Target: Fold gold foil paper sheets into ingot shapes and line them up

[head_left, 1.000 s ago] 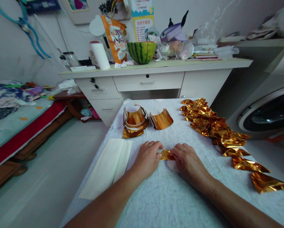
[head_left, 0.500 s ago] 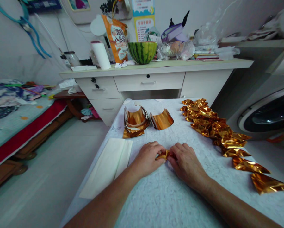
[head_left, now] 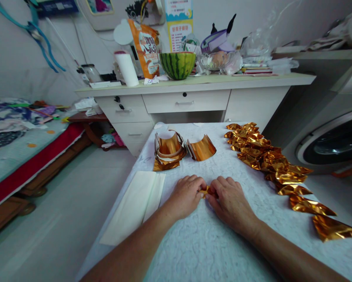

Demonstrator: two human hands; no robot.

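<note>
My left hand (head_left: 186, 196) and my right hand (head_left: 227, 197) meet at the middle of the white-covered table (head_left: 199, 243). Both pinch a small piece of gold foil (head_left: 205, 191), mostly hidden between the fingertips. Beyond them lie curled gold foil sheets: a stacked bundle (head_left: 167, 150) and a single curved sheet (head_left: 202, 148). A long row of folded gold foil pieces (head_left: 270, 164) runs down the table's right side.
A folded white paper sheet (head_left: 135, 205) lies at the table's left. Behind stands a cluttered desk (head_left: 193, 96) with half a watermelon (head_left: 177, 64). A bed (head_left: 23, 149) is at the left, a washing machine (head_left: 331, 145) at the right.
The hands have closed together on the gold foil piece, which is squeezed smaller and now shows less between the fingers.
</note>
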